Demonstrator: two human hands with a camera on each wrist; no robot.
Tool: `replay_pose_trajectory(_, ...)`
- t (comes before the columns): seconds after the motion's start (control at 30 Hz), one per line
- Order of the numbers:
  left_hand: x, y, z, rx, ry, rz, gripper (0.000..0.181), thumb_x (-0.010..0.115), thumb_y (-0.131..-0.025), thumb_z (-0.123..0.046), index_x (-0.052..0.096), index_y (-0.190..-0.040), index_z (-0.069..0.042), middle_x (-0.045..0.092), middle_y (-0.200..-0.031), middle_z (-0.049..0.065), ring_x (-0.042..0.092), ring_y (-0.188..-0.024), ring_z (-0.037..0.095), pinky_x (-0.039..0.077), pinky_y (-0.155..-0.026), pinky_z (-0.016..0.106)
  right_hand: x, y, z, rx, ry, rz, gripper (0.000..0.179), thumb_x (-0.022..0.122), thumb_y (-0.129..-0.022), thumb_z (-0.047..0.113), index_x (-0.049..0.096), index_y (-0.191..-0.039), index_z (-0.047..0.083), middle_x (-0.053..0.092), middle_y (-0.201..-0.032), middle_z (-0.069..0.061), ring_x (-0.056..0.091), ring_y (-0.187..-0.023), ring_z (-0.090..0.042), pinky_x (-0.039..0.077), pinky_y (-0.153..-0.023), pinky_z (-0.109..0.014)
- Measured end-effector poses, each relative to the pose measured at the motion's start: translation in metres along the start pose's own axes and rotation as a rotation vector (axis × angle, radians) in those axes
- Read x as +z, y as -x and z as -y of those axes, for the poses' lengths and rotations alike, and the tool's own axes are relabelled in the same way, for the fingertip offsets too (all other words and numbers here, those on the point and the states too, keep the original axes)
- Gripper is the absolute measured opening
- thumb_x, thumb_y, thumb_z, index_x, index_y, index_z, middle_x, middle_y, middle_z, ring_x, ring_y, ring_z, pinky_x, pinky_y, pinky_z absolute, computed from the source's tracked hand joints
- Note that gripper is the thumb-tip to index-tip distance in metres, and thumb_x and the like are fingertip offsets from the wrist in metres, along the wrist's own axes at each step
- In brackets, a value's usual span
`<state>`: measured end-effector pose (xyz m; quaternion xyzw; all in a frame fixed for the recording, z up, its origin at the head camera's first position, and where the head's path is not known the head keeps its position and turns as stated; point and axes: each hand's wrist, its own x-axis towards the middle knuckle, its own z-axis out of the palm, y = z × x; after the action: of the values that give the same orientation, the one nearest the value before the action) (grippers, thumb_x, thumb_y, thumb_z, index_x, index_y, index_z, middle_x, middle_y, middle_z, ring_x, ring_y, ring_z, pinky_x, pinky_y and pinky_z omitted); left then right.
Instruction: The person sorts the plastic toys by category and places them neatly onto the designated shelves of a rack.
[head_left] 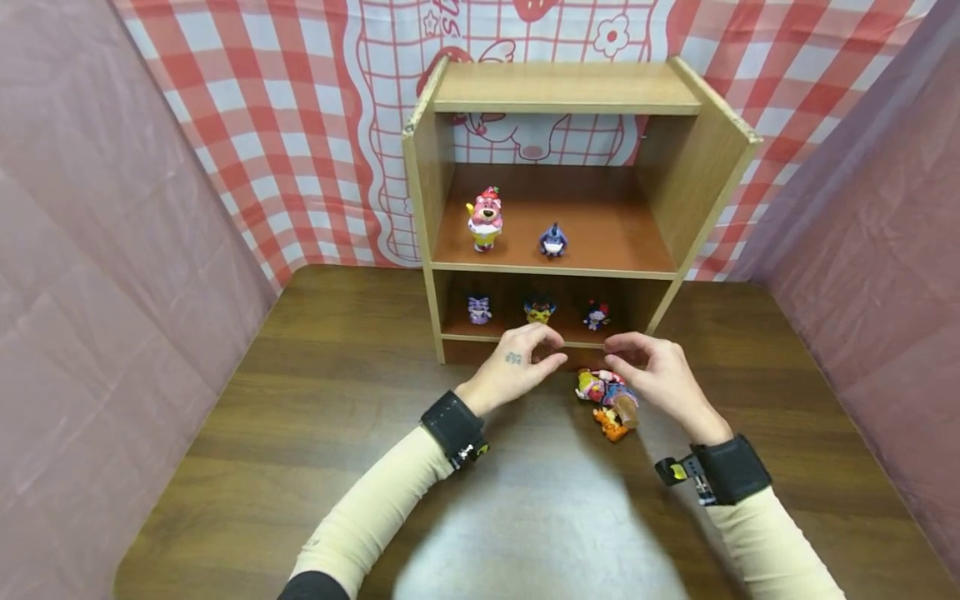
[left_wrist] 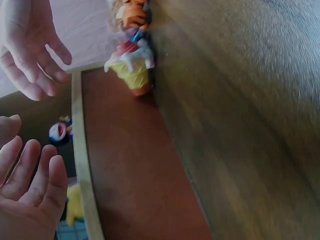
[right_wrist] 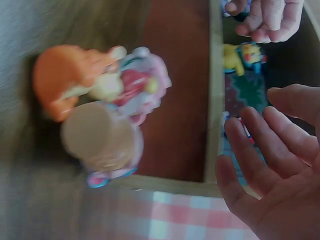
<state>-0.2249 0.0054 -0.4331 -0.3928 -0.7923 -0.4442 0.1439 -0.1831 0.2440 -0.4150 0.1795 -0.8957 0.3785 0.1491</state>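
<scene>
My left hand (head_left: pixel 517 365) hovers before the front edge of the lower shelf, fingers loosely bent and holding nothing. Across from it, my right hand (head_left: pixel 666 377) is likewise bare, above a small pile of figurines on the table. In that pile lie an orange tiger figurine (head_left: pixel 611 425), a figurine with a tan cup-like base (head_left: pixel 626 408) and a yellow cone-shaped one (left_wrist: pixel 132 72) with a white and red top. Behind the hands, the lower shelf bears a purple striped figurine (head_left: pixel 479 310), a yellow one with a dark top (head_left: pixel 539 309) and a red and dark one (head_left: pixel 597 316).
A wooden shelf unit (head_left: pixel 566 269) stands at the table's back. Its upper shelf bears a pink bear figurine (head_left: pixel 486 221) and a blue-purple donkey figurine (head_left: pixel 553 240). Checked cloth (head_left: pixel 300 125) hangs behind, with pink curtains (head_left: pixel 97 292) at both sides of the wooden table (head_left: pixel 300 400).
</scene>
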Motion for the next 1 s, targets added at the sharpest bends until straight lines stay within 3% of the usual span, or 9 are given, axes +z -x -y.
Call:
replay_pose_trajectory(0.27, 0.022, -0.006, 0.0, -0.042, -0.068, 0.142, 0.019, 0.073, -0.085, -0.014, 0.067, -0.099, -0.002, 0.068, -0.095, 0.005, 0.061, -0.087, 0.012, 0.053, -0.079, 0.025, 0.007, 0.003, -0.022, -0.017, 0.025, 0.07, 0.02, 0.073, -0.081, 0.003, 0.07, -0.101, -0.003, 0.073, -0.094, -0.016, 0.067, -0.075, -0.022, 0.058, -0.065, -0.046)
replay_pose_trajectory(0.37, 0.029, -0.003, 0.002, -0.09, -0.115, 0.23, 0.022, 0.073, -0.085, -0.017, 0.067, -0.101, -0.003, 0.069, -0.096, 0.005, 0.061, -0.088, 0.011, 0.052, -0.079, 0.022, 0.012, 0.005, -0.028, -0.022, 0.027, 0.122, 0.022, 0.074, -0.08, 0.003, 0.07, -0.101, -0.004, 0.073, -0.092, -0.017, 0.067, -0.077, -0.023, 0.057, -0.068, -0.049)
replay_pose_trajectory(0.57, 0.043, 0.005, 0.005, -0.152, -0.148, 0.368, 0.027, 0.075, -0.083, -0.022, 0.066, -0.102, -0.006, 0.069, -0.092, 0.003, 0.06, -0.083, 0.009, 0.05, -0.074, 0.018, 0.021, 0.01, -0.033, -0.01, 0.068, 0.214, 0.024, 0.077, -0.078, 0.005, 0.071, -0.1, -0.002, 0.073, -0.088, -0.014, 0.067, -0.078, -0.025, 0.056, -0.068, -0.048)
replay_pose_trajectory(0.8, 0.054, 0.006, 0.01, -0.109, -0.151, 0.391, 0.023, 0.076, -0.081, -0.017, 0.065, -0.097, -0.008, 0.069, -0.087, 0.0, 0.06, -0.078, 0.008, 0.048, -0.069, 0.015, 0.029, 0.011, -0.04, -0.022, 0.072, 0.248, 0.02, 0.079, -0.079, 0.012, 0.072, -0.095, 0.003, 0.072, -0.079, -0.006, 0.066, -0.071, -0.016, 0.057, -0.061, -0.039)
replay_pose_trajectory(1.0, 0.057, 0.007, 0.012, -0.131, -0.12, 0.403, 0.017, 0.074, -0.081, -0.01, 0.063, -0.094, -0.008, 0.067, -0.082, -0.004, 0.058, -0.074, 0.004, 0.047, -0.064, 0.013, 0.032, 0.011, -0.044, -0.033, 0.053, 0.242, 0.021, 0.08, -0.078, 0.013, 0.072, -0.094, 0.003, 0.072, -0.077, -0.003, 0.065, -0.069, -0.013, 0.056, -0.06, -0.033)
